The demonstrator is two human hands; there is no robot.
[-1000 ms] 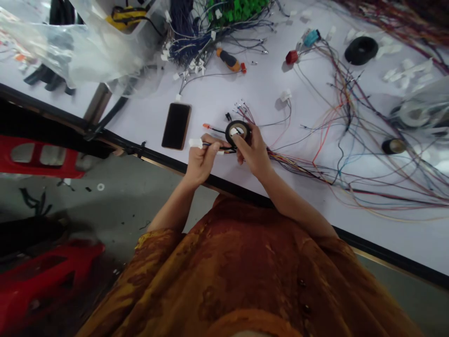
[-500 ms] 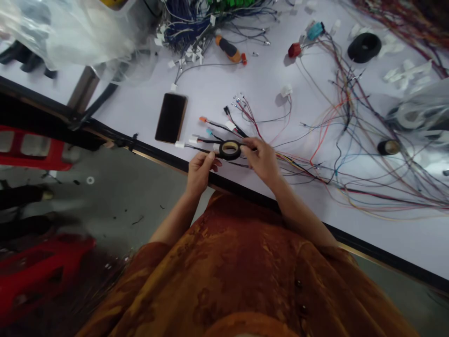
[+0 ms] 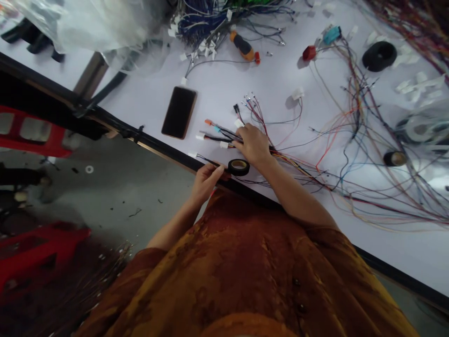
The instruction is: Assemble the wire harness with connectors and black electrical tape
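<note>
My left hand (image 3: 207, 181) is closed at the table's front edge, thumb and finger pinching a thin dark wire lead (image 3: 209, 161) that ends in a white connector (image 3: 192, 154). Right beside those fingertips is a roll of black tape (image 3: 239, 167), clear of my right hand. Farther up, my right hand (image 3: 253, 144) curls over the wire harness (image 3: 289, 160), its fingers on the branches. From under it fan leads with an orange connector (image 3: 208, 122), a light-blue one (image 3: 216, 128) and white ones. The fingertips of my right hand are partly hidden.
A phone (image 3: 179, 112) lies left of the harness. Behind are an orange-and-black screwdriver (image 3: 242, 45), a red connector (image 3: 309, 53) and a blue connector (image 3: 332, 34). Black rolls (image 3: 379, 56) and loose wires spread to the right. Red stools (image 3: 38, 255) stand on the floor at left.
My right hand has left the tape roll and moved up onto the harness branches. The tape roll now sits by my left fingertips, which still pinch the lead. The view has shifted slightly.
</note>
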